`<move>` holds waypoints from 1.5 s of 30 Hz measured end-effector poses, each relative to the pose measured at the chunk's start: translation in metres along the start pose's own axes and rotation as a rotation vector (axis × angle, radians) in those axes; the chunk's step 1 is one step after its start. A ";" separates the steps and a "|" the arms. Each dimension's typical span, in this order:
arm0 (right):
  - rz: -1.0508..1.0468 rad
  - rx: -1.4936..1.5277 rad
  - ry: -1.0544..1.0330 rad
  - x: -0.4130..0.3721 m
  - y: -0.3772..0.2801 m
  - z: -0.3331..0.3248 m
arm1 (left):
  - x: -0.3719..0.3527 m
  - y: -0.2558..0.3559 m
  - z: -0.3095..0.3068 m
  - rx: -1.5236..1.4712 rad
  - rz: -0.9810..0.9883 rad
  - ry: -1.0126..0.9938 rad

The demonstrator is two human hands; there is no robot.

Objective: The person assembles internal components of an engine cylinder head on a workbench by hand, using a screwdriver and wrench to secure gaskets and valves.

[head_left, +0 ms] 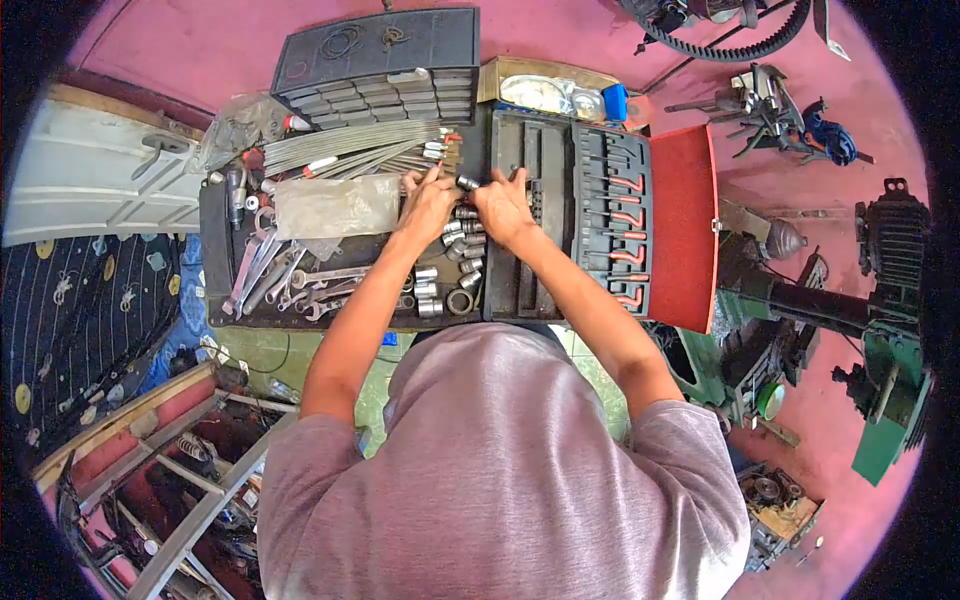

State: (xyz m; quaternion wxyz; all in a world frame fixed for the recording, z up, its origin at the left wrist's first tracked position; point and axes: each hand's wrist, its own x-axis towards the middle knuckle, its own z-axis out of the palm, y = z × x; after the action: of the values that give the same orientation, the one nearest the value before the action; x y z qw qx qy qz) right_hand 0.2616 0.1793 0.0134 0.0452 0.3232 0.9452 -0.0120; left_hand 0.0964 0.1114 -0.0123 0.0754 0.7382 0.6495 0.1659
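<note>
My left hand (427, 203) and my right hand (503, 205) meet over the middle of an open black tool case (560, 160) with a red outer shell (683, 225). Between the fingertips of both hands is a small chrome socket (467, 183). Below the hands a column of several more chrome sockets (458, 262) lies along the case's centre. To the left lie spanners and wrenches (290, 280), a bundle of long metal rods (350, 148) and a grey plastic bag (335, 205).
A black drawer organiser (380, 65) stands behind the case, a yellow box (550, 90) beside it. Engine parts (870, 290), a toothed belt (735, 45) and loose tools (770, 110) lie on the pink floor at right. A metal frame (180, 470) sits lower left.
</note>
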 end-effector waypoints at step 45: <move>0.437 0.001 0.515 -0.090 0.194 -0.004 | 0.179 0.144 0.036 -0.076 0.283 0.136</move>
State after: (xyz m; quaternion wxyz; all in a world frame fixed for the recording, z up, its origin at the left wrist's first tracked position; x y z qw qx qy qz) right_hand 0.4509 0.2774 0.0274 -0.1936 0.5107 0.8339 0.0798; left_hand 0.2611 0.2706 0.0271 0.0352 0.8061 0.5358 0.2489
